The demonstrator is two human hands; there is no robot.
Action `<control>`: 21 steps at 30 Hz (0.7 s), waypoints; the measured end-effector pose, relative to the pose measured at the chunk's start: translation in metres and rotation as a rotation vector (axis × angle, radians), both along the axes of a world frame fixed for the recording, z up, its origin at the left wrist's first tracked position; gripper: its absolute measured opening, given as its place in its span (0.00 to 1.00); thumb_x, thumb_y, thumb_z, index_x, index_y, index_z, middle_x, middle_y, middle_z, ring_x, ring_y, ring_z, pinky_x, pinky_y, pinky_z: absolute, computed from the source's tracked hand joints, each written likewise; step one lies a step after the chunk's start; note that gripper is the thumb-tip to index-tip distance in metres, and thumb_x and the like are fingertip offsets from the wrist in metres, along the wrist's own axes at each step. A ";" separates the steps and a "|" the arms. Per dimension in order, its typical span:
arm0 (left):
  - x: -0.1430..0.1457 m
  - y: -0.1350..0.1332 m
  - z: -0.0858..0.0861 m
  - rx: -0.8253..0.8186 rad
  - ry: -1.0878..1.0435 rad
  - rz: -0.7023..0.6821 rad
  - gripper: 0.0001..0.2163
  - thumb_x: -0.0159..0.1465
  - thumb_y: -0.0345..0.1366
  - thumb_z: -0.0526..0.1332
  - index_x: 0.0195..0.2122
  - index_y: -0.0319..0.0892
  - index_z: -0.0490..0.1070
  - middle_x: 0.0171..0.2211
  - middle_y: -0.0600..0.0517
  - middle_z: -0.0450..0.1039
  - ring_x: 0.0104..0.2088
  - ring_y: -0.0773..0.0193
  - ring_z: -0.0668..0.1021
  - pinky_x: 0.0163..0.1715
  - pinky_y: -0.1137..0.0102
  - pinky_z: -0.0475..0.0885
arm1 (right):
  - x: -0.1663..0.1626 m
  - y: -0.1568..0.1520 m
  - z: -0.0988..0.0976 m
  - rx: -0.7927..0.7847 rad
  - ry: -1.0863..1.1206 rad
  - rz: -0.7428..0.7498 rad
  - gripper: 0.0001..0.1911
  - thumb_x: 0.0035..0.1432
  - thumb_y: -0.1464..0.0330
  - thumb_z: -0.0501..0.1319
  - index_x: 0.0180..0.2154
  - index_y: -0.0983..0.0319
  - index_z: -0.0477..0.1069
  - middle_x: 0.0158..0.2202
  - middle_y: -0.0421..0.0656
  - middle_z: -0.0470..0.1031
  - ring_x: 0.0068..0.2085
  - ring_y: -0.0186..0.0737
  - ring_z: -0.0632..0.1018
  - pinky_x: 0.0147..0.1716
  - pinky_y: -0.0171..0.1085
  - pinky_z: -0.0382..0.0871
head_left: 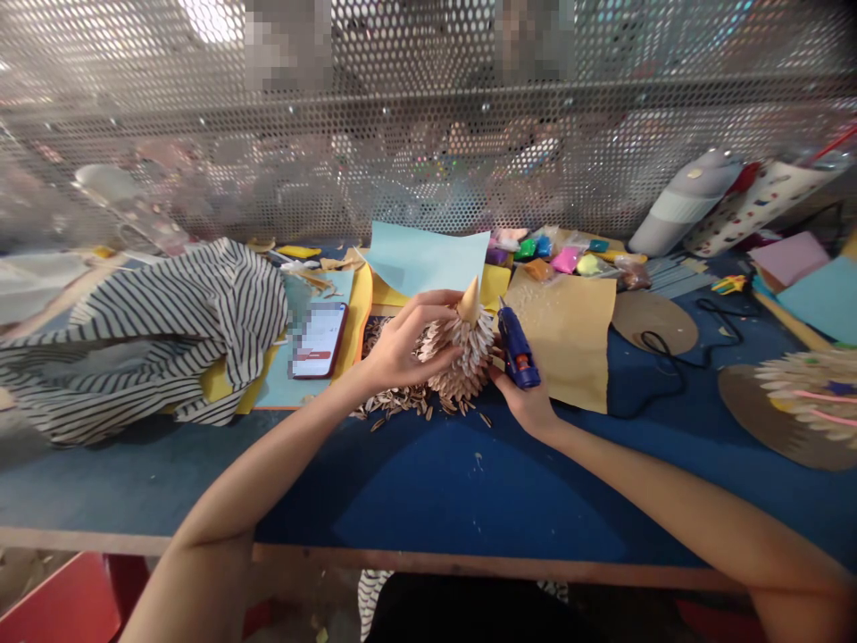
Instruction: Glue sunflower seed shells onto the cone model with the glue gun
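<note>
A pale paper cone (470, 302) stands upright, its sides covered in overlapping rows of seed shells (461, 362) and its tip bare. My left hand (411, 344) curls round its left side, the fingers near the top rows. In my right hand (526, 406) is a dark blue hot glue gun (517, 350), nozzle up and close to the cone's right side. Part of that grip is hidden behind the gun and the cone. Loose seed shells (402, 399) lie in a heap beneath and to the left of the cone.
Left lie a phone (320, 341) and striped cloth (167, 321). Behind are blue paper (428, 257) and colourful clay packets (566, 257). Tan paper (576, 344), a black cord (683, 357) and a shell-covered piece (813, 393) lie right. Perforated metal (415, 143) rises behind the blue table (428, 500).
</note>
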State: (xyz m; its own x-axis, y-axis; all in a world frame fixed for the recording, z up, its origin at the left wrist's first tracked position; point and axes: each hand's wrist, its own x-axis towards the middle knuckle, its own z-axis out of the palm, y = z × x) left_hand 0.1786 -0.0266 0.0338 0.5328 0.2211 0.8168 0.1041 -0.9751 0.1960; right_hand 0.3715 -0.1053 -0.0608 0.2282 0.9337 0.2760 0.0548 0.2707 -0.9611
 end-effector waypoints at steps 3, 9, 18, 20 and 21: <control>-0.002 0.004 -0.001 0.043 0.020 -0.010 0.12 0.63 0.31 0.62 0.47 0.43 0.65 0.51 0.42 0.72 0.51 0.58 0.78 0.46 0.61 0.79 | 0.000 0.000 0.001 -0.002 -0.012 0.004 0.18 0.55 0.63 0.63 0.48 0.57 0.68 0.49 0.46 0.76 0.51 0.47 0.78 0.55 0.51 0.72; 0.000 0.007 -0.006 0.108 -0.004 -0.001 0.09 0.64 0.29 0.61 0.45 0.44 0.67 0.51 0.43 0.72 0.50 0.60 0.78 0.45 0.63 0.79 | 0.001 -0.001 0.000 -0.019 -0.008 0.012 0.19 0.55 0.64 0.63 0.49 0.57 0.68 0.49 0.47 0.76 0.50 0.47 0.78 0.55 0.51 0.71; 0.001 0.006 -0.006 0.110 -0.021 0.002 0.09 0.64 0.29 0.61 0.45 0.44 0.68 0.51 0.44 0.72 0.49 0.61 0.78 0.44 0.64 0.80 | 0.001 0.000 -0.004 0.009 -0.034 -0.023 0.19 0.55 0.65 0.63 0.50 0.57 0.69 0.50 0.47 0.76 0.51 0.47 0.78 0.56 0.51 0.70; 0.001 0.006 -0.006 0.106 -0.025 0.000 0.09 0.64 0.28 0.61 0.45 0.43 0.68 0.51 0.43 0.72 0.49 0.61 0.78 0.45 0.64 0.79 | 0.001 0.000 -0.005 0.006 -0.027 -0.018 0.19 0.55 0.65 0.63 0.49 0.57 0.69 0.50 0.47 0.76 0.51 0.48 0.78 0.56 0.52 0.70; 0.001 0.006 -0.005 0.104 -0.024 0.000 0.09 0.64 0.28 0.61 0.45 0.43 0.68 0.51 0.44 0.72 0.49 0.61 0.78 0.45 0.64 0.79 | 0.001 0.000 -0.005 0.003 -0.024 -0.014 0.19 0.55 0.64 0.63 0.49 0.57 0.69 0.50 0.47 0.76 0.51 0.48 0.78 0.56 0.53 0.70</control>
State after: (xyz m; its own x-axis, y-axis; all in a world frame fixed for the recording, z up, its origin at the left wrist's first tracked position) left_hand 0.1795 -0.0208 0.0284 0.5130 0.1341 0.8478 0.1007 -0.9903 0.0957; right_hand 0.3725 -0.1051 -0.0654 0.2343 0.9296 0.2844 0.0813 0.2728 -0.9586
